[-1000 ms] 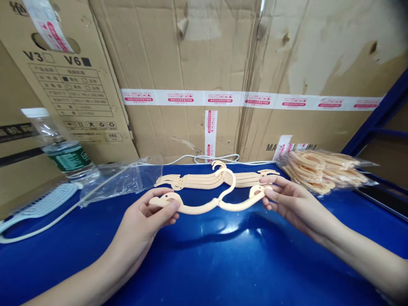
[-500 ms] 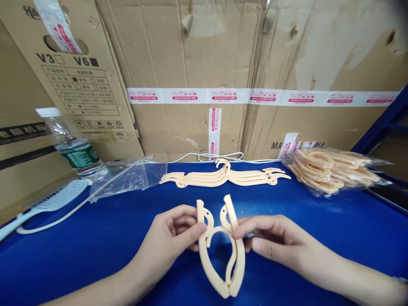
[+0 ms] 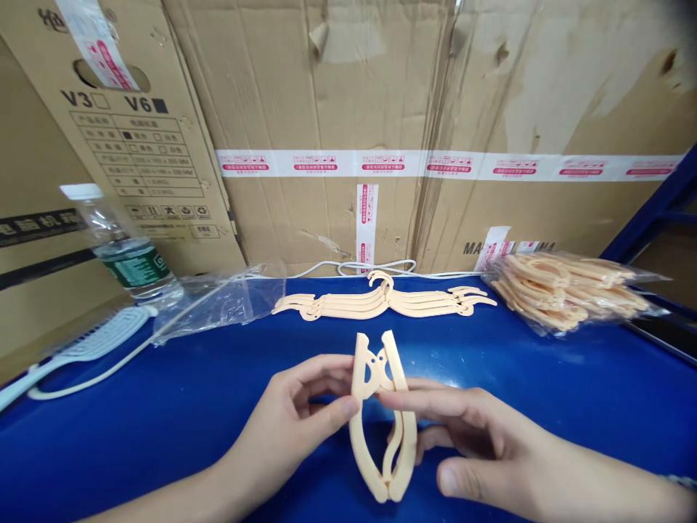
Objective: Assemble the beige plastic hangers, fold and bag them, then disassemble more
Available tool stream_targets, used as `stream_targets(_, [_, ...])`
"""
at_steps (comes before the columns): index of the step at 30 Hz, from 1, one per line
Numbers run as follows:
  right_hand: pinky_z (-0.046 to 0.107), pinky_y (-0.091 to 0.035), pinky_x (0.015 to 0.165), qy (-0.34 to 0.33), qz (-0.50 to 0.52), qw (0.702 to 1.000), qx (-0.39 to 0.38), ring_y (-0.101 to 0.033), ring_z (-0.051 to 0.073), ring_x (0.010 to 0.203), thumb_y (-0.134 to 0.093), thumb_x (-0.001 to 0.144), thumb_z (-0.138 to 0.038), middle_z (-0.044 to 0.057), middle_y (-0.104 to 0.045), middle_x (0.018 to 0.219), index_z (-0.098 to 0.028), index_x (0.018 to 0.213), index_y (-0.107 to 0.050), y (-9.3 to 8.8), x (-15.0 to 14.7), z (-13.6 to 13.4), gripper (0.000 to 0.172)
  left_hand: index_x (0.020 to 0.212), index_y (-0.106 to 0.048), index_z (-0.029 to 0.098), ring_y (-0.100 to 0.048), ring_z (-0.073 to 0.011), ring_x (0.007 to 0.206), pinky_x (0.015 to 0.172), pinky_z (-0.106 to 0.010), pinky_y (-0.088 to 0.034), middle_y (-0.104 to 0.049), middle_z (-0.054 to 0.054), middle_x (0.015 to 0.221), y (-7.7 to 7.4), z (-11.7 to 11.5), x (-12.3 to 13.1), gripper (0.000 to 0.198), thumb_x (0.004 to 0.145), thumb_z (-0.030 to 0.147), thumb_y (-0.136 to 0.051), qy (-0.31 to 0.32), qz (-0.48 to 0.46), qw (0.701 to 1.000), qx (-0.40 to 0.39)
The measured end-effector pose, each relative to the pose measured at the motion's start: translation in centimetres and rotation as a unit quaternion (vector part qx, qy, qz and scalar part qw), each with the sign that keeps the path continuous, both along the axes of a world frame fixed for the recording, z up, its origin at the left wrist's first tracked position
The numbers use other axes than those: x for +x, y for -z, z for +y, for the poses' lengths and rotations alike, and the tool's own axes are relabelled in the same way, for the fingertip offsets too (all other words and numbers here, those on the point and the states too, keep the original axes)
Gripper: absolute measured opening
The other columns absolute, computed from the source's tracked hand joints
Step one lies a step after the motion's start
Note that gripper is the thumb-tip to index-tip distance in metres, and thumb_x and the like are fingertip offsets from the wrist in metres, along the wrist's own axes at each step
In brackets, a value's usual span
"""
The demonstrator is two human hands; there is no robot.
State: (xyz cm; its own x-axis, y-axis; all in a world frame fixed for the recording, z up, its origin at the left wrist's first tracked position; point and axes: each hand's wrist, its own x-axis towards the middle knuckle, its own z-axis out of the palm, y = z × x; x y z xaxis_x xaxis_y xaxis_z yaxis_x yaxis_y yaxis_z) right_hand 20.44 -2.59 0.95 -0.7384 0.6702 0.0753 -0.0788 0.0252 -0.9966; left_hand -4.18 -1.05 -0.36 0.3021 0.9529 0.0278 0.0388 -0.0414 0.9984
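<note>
A cream plastic folding hanger (image 3: pixel 406 436) stands folded nearly shut above the blue table (image 3: pixel 179 407), its two arms pointing up and almost touching. My left hand (image 3: pixel 297 421) pinches its left arm with thumb and fingers. My right hand (image 3: pixel 473 443) presses the right arm from the other side, fingers closed on it. Behind them, a small stack of unfolded cream hangers (image 3: pixel 381 301) lies flat on the table.
A clear bag of folded hangers (image 3: pixel 566 294) lies at the right. An empty clear plastic bag (image 3: pixel 218 301), a water bottle (image 3: pixel 123 250) and a white comb-like device (image 3: pixel 81 349) with a cable sit at the left. Taped cardboard boxes (image 3: pixel 337 131) wall the back.
One second ago the hanger was held spread out flat between both hands. Both hands have since swung its arms upward and together, pressing it closer to fully folded.
</note>
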Motion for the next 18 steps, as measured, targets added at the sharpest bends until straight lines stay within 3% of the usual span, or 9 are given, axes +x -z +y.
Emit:
stream_targets(9, [0.042, -0.046, 0.104, 0.044, -0.084, 0.989, 0.114, -0.055, 0.025, 0.125, -0.066, 0.088, -0.023, 0.008, -0.054, 0.139, -0.031, 0.129, -0.059, -0.4, 0.4, 0.2, 0.042, 0.096, -0.069, 0.019, -0.067, -0.0192, 0.076, 0.063, -0.026, -0.055, -0.073, -0.007, 0.088, 0.3, 0.2, 0.0, 0.025, 0.078, 0.034, -0.074, 0.012, -0.009, 1.0, -0.02])
stream_targets(14, [0.037, -0.046, 0.104, 0.039, -0.139, 0.975, 0.17, -0.058, 0.02, 0.12, -0.064, 0.089, -0.022, 0.003, -0.062, 0.128, -0.032, 0.125, -0.057, -0.8, 0.4, 0.1, 0.038, 0.097, -0.066, 0.018, -0.067, -0.0182, 0.072, 0.062, -0.026, -0.056, -0.069, -0.004, 0.082, 0.6, 0.2, 0.1, 0.031, 0.072, 0.033, -0.078, -0.009, -0.004, 0.999, -0.04])
stream_targets(18, [0.041, -0.042, 0.109, 0.036, -0.226, 0.943, 0.241, -0.05, 0.023, 0.13, -0.061, 0.091, -0.026, 0.004, -0.057, 0.137, -0.032, 0.13, -0.054, -1.1, 0.3, 0.0, 0.041, 0.094, -0.06, 0.021, -0.068, -0.0164, 0.072, 0.064, -0.025, -0.057, -0.067, -0.002, 0.088, 0.7, -0.1, 0.1, 0.027, 0.075, 0.031, -0.076, -0.012, 0.007, 0.999, -0.037])
